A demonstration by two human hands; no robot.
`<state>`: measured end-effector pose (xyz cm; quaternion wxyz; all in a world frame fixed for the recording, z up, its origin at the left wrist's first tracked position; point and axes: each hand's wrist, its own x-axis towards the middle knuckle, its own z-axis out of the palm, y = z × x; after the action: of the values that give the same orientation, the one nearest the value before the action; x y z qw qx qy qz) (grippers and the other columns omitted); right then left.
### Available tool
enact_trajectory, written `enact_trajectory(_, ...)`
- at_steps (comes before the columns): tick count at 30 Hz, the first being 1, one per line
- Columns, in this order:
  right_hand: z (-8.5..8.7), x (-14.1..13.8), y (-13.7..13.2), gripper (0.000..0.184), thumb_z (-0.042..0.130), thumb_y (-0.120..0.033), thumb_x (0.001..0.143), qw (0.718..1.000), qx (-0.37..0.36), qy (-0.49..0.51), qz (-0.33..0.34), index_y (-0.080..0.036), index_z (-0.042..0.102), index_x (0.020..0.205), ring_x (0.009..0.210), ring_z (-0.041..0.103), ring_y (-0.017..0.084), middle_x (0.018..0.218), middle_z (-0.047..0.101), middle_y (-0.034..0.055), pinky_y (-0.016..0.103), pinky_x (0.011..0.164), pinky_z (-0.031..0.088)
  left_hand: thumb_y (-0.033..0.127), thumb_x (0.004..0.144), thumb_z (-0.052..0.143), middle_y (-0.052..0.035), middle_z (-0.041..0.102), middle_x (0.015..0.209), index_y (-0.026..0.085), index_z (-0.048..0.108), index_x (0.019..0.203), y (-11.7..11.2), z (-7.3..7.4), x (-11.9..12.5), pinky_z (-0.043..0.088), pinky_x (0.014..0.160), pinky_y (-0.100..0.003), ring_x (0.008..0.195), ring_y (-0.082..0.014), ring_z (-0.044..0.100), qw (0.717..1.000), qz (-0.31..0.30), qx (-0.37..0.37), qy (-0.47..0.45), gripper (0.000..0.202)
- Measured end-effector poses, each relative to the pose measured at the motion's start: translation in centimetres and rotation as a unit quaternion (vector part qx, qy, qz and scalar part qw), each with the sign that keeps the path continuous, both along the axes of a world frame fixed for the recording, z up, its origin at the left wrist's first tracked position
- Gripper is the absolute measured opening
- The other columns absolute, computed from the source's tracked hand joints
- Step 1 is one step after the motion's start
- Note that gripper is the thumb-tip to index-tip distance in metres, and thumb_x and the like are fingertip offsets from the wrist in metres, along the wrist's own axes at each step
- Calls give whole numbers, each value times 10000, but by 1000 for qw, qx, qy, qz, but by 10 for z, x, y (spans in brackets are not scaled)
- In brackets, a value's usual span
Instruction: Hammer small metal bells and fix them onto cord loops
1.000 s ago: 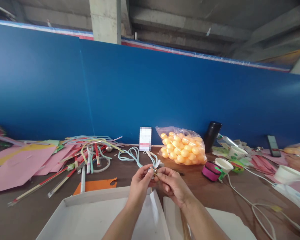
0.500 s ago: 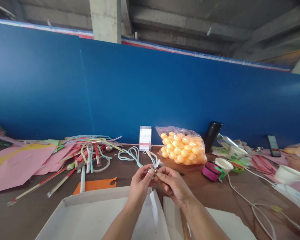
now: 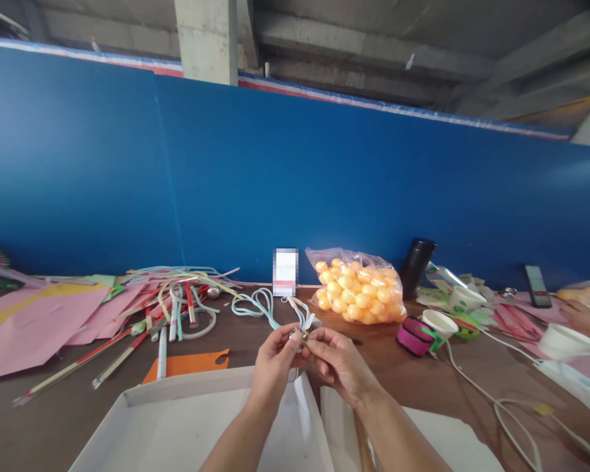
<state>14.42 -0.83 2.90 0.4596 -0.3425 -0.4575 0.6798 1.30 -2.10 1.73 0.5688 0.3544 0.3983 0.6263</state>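
Note:
A small silver bell [image 3: 297,334], round and shiny, is between my two hands above the far edge of the white tray. My left hand [image 3: 274,357] closes thumb and fingers around its left side. The thumb and forefinger of my right hand [image 3: 338,360] pinch at its right edge, where a tiny brownish bit shows. The fingertips hide much of the bell. Just behind my hands lies a looped pale blue lanyard [image 3: 260,307], joined to a white badge [image 3: 286,272] against the blue partition.
The shallow white tray [image 3: 177,426] is under my forearms. A bag of orange balls [image 3: 358,292], a black bottle [image 3: 417,265], a purple strap roll [image 3: 415,335] and paper cups [image 3: 440,324] stand right. White cables [image 3: 496,400] cross there. Coloured tubes [image 3: 177,288] and pink paper [image 3: 39,321] lie left.
Hardly anything differs. My fingers have shifted slightly on the silver bell, which seems turned a little; both hands stay in the same place.

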Motion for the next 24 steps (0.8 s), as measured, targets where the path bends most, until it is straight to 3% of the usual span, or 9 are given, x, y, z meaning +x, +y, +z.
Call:
enact_trajectory(5, -2, -2, -1, 305, 718, -364, 704, 1000, 0, -6, -17, -173, 501, 799, 370, 397, 24, 651, 631, -11, 139, 330, 252, 432, 662, 691, -77, 659, 803, 130, 655, 988, 1, -3, -2, 519, 616, -285, 651, -154, 611, 1000, -11, 8, 14, 445)
enact_trajectory(14, -1, 0, -2, 314, 714, -361, 718, 999, -3, -29, -18, -166, 525, 877, 449, 493, 55, 645, 627, -17, 185, 442, 440, 450, 670, 675, -100, 667, 885, 129, 650, 1033, 3, -10, -4, 537, 648, -337, 673, -188, 635, 999, -16, 16, 46, 485)
enact_trajectory(18, -4, 0, -1, 330, 729, -373, 696, 999, 5, -34, -18, -164, 531, 859, 458, 521, 72, 640, 636, -10, 206, 460, 459, 450, 679, 664, -98, 644, 942, 142, 673, 996, 3, -12, -4, 536, 658, -321, 747, -204, 631, 997, -3, 33, 66, 442)
enact_trajectory(24, -5, 0, 0, 361, 733, -401, 676, 999, 3, -50, -17, -168, 514, 843, 444, 539, 84, 608, 634, -17, 214, 452, 460, 431, 688, 655, -68, 633, 874, 183, 712, 942, 4, -14, -7, 499, 703, -275, 777, -195, 618, 987, 30, 52, 146, 360)
